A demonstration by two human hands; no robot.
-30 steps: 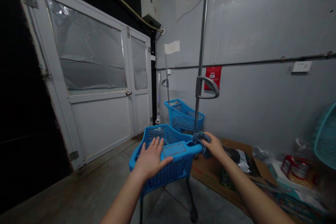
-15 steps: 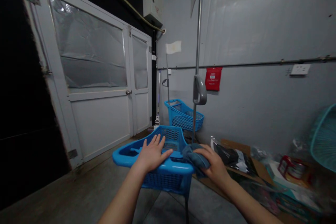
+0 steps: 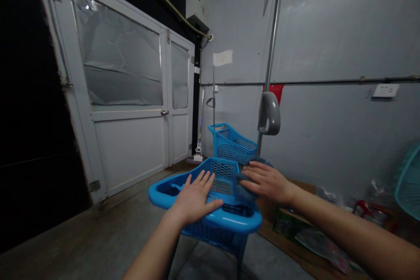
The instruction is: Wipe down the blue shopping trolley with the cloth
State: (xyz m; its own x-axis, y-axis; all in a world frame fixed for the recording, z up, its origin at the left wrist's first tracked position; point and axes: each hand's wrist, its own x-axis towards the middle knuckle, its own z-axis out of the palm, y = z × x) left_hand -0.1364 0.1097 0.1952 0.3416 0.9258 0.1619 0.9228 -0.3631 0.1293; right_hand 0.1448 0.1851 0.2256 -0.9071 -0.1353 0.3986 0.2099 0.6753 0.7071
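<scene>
Resting the left fingers (image 3: 210, 183) flat and a little apart, thumb angled out to the right, with the palm lying over the wide handle bar (image 3: 238, 222) of a blue cart (image 3: 213, 231); gripping nothing there, only touching from above. Finding the cart directly beneath the left fingers, with its perforated basket (image 3: 223, 168) lying just ahead of the fingertips.

Holding the right fingers (image 3: 254, 170) bent and close together over a bunched blue-grey cloth (image 3: 243, 193), to the right of the left fingers, by the basket's right edge. Seemingly pressing the cloth to that edge, though blurring too much for telling exact contact; hiding the right thumb from view.

Judging by the glossy moulded plastic, probably handling as something stiff, fairly light for its bulk and hard to break, but likely feeling slick along the bar and perhaps shifting under an uneven push. Best taking hold by the bar, just nearer than the left fingers. Looking soft, limp and very light in the cloth's case, and best being gathered by the bunched middle, right under the right fingers.

Showing also, beyond the right fingers, 1 grey pole (image 3: 273, 35) carrying a grey loop handle (image 3: 276, 116), and beyond both sets of fingers, a 2nd blue cart (image 3: 226, 151).
</scene>
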